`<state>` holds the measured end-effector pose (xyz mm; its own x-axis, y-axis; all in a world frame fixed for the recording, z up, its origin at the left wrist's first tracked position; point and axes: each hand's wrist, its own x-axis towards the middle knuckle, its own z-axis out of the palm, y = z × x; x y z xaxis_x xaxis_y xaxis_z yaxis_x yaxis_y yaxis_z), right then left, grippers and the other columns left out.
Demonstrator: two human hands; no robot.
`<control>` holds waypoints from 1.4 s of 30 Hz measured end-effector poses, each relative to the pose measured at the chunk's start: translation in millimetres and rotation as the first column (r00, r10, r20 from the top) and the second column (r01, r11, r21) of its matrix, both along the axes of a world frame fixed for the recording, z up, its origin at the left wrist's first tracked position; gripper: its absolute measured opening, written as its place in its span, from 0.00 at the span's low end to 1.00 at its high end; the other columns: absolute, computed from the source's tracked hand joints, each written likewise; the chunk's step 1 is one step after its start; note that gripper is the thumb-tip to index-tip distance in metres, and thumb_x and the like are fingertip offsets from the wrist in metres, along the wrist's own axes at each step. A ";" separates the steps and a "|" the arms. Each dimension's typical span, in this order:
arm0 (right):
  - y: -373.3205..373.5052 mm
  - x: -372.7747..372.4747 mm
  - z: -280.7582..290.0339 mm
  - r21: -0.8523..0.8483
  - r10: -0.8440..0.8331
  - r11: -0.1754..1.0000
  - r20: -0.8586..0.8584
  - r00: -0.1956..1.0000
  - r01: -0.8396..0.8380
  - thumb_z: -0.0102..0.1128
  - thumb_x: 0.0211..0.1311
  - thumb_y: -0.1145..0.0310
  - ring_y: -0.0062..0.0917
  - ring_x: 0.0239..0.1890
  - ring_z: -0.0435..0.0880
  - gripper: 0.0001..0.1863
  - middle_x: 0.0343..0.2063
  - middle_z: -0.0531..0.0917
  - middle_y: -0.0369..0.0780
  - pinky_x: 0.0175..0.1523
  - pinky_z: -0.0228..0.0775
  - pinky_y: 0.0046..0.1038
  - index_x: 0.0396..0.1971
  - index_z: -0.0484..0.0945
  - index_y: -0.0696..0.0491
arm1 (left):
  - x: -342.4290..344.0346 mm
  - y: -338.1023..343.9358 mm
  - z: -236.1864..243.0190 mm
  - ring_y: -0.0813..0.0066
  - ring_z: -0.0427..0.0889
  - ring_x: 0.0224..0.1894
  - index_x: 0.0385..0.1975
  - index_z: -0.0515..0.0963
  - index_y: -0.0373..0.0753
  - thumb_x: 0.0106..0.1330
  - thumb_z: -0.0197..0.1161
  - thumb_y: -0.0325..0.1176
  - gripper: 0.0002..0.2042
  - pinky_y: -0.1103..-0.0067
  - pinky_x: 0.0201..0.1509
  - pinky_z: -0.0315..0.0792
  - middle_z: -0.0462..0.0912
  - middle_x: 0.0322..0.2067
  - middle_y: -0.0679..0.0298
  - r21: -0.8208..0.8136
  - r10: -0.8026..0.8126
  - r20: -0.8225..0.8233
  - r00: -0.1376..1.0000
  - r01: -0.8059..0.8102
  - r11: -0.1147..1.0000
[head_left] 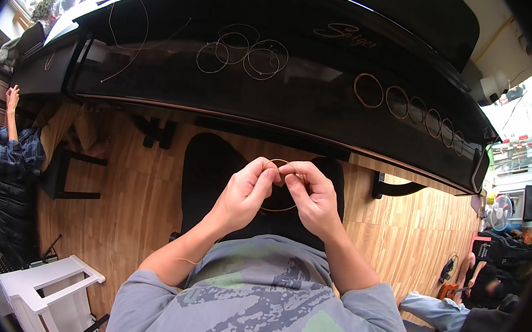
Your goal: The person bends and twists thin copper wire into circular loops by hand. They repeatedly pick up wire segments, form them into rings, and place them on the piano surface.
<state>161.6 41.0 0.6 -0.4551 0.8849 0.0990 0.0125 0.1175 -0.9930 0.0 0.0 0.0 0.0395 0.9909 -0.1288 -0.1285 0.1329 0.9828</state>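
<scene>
Over my lap, I hold a thin, brass-coloured coiled guitar string [279,211] between both hands. My left hand [246,193] is closed, with thumb and forefinger pinched on the upper left of the ring. On its upper right, my right hand [314,198] pinches the wire too, and the fingertips of both hands almost meet. Beyond them is a glossy black piano [222,89]. On its top lie several silvery coiled strings [213,57] in overlapping rings. Farther right sits a row of several brass-coloured coils [368,91]. One loose, uncoiled string [138,49] curves across the left part.
A seated person in a checked shirt [5,149] is at the left, by a black stool [72,174]. A white wooden stand [52,293] is at lower left. Other people sit at lower right, one near an orange-brown instrument [448,291]. A fan [500,212] stands behind.
</scene>
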 end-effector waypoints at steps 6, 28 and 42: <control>0.7 1.5 -1.7 0.023 -0.010 1.000 -0.030 1.000 0.010 0.50 0.68 0.73 0.12 0.29 0.73 0.08 0.28 0.79 0.35 0.32 0.65 0.16 0.41 0.77 0.58 | 1.3 -0.7 2.1 0.89 0.60 0.21 0.33 0.72 0.35 0.71 0.48 0.32 0.09 0.86 0.23 0.57 0.65 0.17 0.73 0.002 -0.012 -0.055 0.998 0.012 1.000; 21.7 35.0 34.6 -0.122 -0.089 0.988 0.070 0.994 0.097 0.59 0.63 0.73 0.08 0.28 0.73 0.07 0.26 0.80 0.30 0.32 0.64 0.11 0.39 0.80 0.58 | -7.9 3.4 2.3 0.91 0.59 0.21 0.31 0.76 0.35 0.70 0.53 0.33 0.09 0.88 0.22 0.54 0.66 0.18 0.76 0.039 -0.007 -0.232 0.973 0.017 0.999; 28.8 40.0 31.6 -0.069 -0.267 0.963 -0.100 0.958 0.261 0.57 0.65 0.72 0.04 0.20 0.59 0.06 0.20 0.70 0.25 0.24 0.47 0.11 0.37 0.79 0.59 | -16.3 6.9 -6.3 0.81 0.78 0.33 0.42 0.74 0.33 0.63 0.55 0.24 0.09 0.85 0.35 0.73 0.80 0.32 0.63 0.090 -0.088 0.250 0.964 0.067 0.994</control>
